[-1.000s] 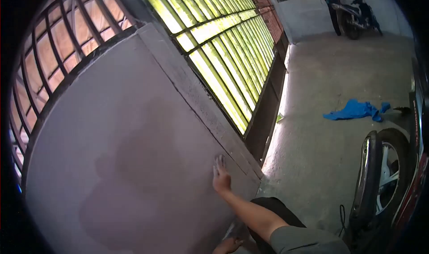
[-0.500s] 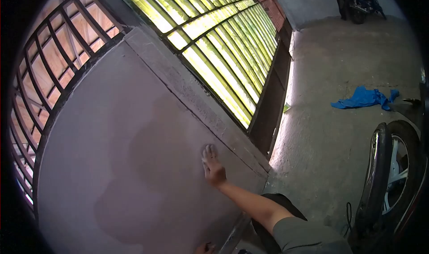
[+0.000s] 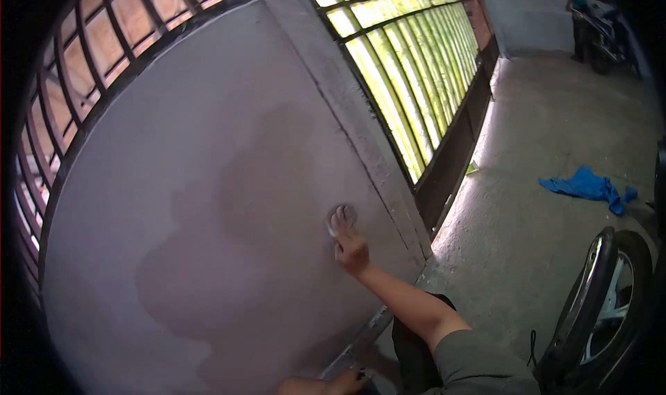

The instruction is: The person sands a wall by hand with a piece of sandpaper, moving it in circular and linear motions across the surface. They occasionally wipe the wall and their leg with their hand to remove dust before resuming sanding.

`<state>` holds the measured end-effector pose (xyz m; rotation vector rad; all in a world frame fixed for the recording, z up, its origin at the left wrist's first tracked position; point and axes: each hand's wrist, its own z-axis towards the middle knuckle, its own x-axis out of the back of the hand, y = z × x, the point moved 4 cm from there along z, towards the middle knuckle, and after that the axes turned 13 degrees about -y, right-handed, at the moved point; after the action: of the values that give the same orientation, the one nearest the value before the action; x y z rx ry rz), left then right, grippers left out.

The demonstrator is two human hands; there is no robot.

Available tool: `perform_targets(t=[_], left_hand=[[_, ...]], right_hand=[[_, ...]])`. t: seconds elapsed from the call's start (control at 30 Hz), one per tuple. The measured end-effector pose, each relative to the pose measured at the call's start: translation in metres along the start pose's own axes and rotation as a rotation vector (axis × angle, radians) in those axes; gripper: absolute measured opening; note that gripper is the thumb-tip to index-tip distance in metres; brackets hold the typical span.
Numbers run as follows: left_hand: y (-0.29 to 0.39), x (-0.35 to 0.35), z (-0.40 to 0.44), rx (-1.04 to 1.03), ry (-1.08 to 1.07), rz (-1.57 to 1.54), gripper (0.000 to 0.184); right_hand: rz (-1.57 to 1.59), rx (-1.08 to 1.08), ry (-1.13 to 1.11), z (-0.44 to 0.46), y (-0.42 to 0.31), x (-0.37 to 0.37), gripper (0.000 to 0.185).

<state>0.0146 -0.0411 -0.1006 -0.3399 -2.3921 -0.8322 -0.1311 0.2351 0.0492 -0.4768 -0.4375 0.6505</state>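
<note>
My right hand (image 3: 351,249) presses against the smooth grey wall (image 3: 139,187), near its right-hand edge strip. The fingers are bent over a small pale grey piece that lies flat between them and the wall; what it is I cannot make out. At the bottom edge of the view, my left hand (image 3: 347,382) is low by the foot of the wall, with a small dark spot beside its fingers. Those fingers are too dim to read. A shadow of the head and body falls on the wall.
Curved metal bars (image 3: 111,30) top the wall. Beyond it stands a barred gate (image 3: 416,76). A blue cloth (image 3: 587,186) lies on the concrete floor (image 3: 499,256). A motorbike wheel (image 3: 614,305) is close on the right. A person (image 3: 577,20) stands by another motorbike (image 3: 602,44) far back.
The view has swung, so the gate and floor sit further right. My right hand has slid over the wall and remains against it. More of my left forearm shows at the bottom.
</note>
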Motion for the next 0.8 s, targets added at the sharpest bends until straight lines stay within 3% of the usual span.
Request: perform_targets(t=[0.07, 0.13, 0.17, 0.23, 0.27, 0.33, 0.47, 0.53, 0.63, 0.8], left_hand=[[-0.039, -0.009, 0.026, 0.070, -0.034, 0.051, 0.060], [-0.074, -0.030, 0.050, -0.037, -0.098, 0.061, 0.073], [-0.051, -0.020, 0.042, 0.063, -0.157, 0.157, 0.071], [-0.031, -0.016, 0.031, 0.079, -0.136, 0.102, 0.071], [-0.026, -0.015, 0.029, 0.075, -0.103, 0.084, 0.071], [-0.029, -0.019, 0.030, 0.097, -0.118, 0.101, 0.071], [-0.004, -0.002, 0.019, 0.125, -0.118, 0.156, 0.070], [-0.001, -0.001, 0.018, 0.109, -0.090, 0.141, 0.069], [0.002, 0.002, 0.020, 0.042, -0.069, 0.123, 0.067], [0.006, 0.002, 0.020, 0.081, -0.062, 0.210, 0.064]], right_hand=[[0.019, 0.007, -0.035, 0.000, -0.012, -0.004, 0.064], [-0.067, 0.271, -0.006, 0.001, -0.024, -0.003, 0.062], [-0.047, 0.263, -0.031, 0.008, -0.024, 0.001, 0.062], [-0.184, 0.166, 0.151, 0.023, -0.019, 0.014, 0.058], [-0.173, 0.158, 0.129, 0.015, -0.023, 0.010, 0.058], [-0.222, 0.376, -0.077, -0.002, -0.031, -0.002, 0.055], [-0.204, 0.250, -0.003, 0.006, 0.031, -0.005, 0.058], [-0.260, 0.027, 0.129, 0.007, 0.025, 0.018, 0.058], [-0.154, 0.127, 0.100, 0.020, 0.008, 0.015, 0.061], [-0.230, 0.006, 0.210, 0.023, 0.018, 0.021, 0.064]])
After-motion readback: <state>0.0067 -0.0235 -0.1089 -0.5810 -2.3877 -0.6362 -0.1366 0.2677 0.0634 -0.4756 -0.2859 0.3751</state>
